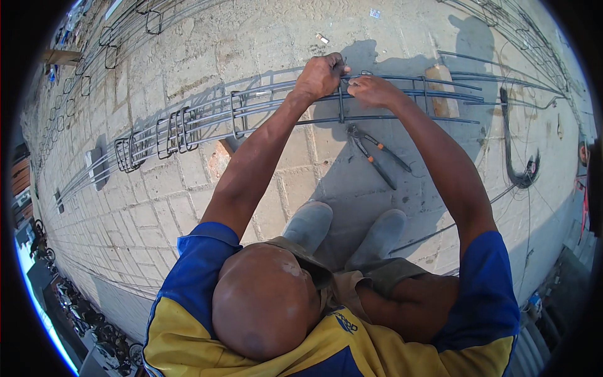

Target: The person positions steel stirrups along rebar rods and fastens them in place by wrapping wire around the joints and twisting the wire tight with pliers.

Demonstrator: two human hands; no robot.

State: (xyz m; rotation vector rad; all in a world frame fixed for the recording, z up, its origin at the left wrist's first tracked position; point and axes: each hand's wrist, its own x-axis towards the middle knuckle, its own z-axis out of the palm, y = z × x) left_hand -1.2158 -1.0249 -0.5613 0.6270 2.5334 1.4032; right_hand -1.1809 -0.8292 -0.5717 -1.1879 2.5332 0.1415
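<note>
A long cage of steel bars (276, 103) lies across the paved ground, with rectangular stirrups (179, 129) bunched along its left part. My left hand (320, 75) is closed in a fist over the top bar, right where one upright stirrup (341, 107) crosses it. My right hand (375, 90) meets it from the right, fingers pinched on a thin tie wire (363, 74) at the same joint. Both hands touch the cage and almost touch each other.
Orange-handled pincers (379, 156) lie on the ground just below the cage. Brick blocks (443, 80) (219, 158) prop up the bars. A dark hooked bar (512, 160) lies to the right. More bars with stirrups (151, 22) lie at upper left. Grey boots (308, 223) stand close below.
</note>
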